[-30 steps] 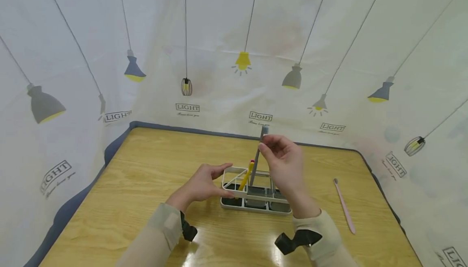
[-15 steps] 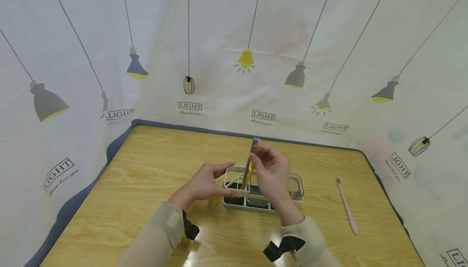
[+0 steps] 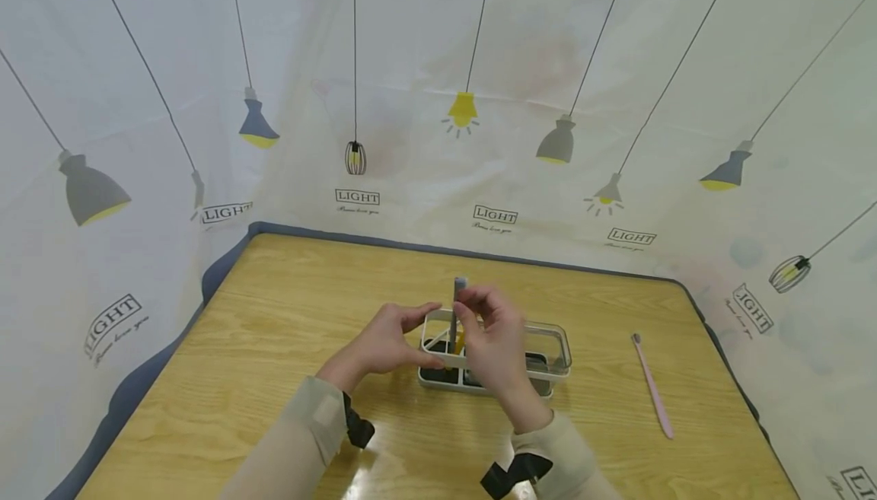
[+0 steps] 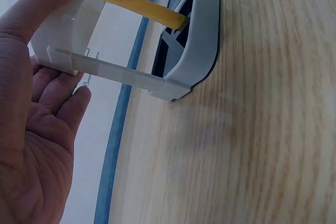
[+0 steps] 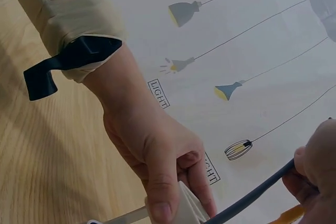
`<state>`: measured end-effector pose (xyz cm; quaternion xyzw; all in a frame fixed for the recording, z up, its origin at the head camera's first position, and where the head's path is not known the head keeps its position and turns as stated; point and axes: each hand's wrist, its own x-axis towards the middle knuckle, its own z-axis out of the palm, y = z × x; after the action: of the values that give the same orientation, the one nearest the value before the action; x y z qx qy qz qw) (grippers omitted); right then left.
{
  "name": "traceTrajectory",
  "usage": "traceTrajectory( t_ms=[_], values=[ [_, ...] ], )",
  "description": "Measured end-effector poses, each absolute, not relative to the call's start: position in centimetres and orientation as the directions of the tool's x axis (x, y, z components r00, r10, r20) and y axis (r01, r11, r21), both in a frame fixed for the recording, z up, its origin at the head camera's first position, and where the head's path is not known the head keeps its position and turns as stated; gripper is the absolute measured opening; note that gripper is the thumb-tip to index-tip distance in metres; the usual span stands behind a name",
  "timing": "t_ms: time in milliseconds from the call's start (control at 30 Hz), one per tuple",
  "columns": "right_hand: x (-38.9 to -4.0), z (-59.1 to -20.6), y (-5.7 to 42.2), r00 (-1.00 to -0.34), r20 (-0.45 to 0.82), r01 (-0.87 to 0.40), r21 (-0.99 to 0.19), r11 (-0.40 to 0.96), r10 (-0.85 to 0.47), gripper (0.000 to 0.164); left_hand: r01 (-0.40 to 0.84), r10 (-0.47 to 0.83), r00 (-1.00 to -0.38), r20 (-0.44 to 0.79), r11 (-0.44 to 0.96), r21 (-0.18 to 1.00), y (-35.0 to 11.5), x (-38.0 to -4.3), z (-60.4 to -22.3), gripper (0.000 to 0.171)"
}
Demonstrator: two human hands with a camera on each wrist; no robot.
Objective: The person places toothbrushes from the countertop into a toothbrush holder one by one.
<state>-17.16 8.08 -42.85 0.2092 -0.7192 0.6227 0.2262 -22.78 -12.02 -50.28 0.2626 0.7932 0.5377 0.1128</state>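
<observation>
My left hand (image 3: 384, 342) grips the left end of a white toothbrush holder (image 3: 568, 359), thumb in front and fingers behind its upper frame. Between the thumb and fingers of my right hand (image 3: 496, 344) is a grey toothbrush (image 3: 453, 332), upright, bristle end up, over the holder's left section. Its rounded lower end overlaps the upper frame in the left wrist view. Beside it a yellow handle (image 4: 142, 9) leans in the holder, its foot in the dark base; my right hand partly hides it in the head view.
A pink toothbrush (image 3: 654, 393) lies on the wooden table (image 3: 288, 287) to the right of the holder. A pale curtain (image 3: 411, 43) printed with lamps rises behind the table's far edge.
My right hand has moved left and down, bringing the grey toothbrush from leaning over the middle to upright over the left section. My left hand keeps its grip on the holder.
</observation>
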Motion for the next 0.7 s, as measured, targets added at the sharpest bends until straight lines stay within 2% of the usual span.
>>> traceTrajectory(
  t_ms=[200, 400, 700],
  values=[
    [-16.7, -43.8, 7.7, -0.814, 0.580, -0.569, -0.790, 0.229, -0.023, 0.019, 0.278, 0.535, -0.840, 0.093, 0.276, 0.920, -12.0, -22.7, -50.3, 0.096],
    [-16.7, -44.5, 7.8, -0.779, 0.626, -0.605, -0.741, 0.292, -0.026, 0.021, 0.287, 0.534, -0.839, 0.102, 0.275, 0.918, -12.0, -22.7, -50.3, 0.095],
    [-16.4, -46.2, 8.2, -0.746, 0.665, -0.639, -0.704, 0.311, -0.028, 0.020, 0.307, 0.535, -0.838, 0.111, 0.292, 0.906, -12.0, -22.7, -50.4, 0.092]
  ],
)
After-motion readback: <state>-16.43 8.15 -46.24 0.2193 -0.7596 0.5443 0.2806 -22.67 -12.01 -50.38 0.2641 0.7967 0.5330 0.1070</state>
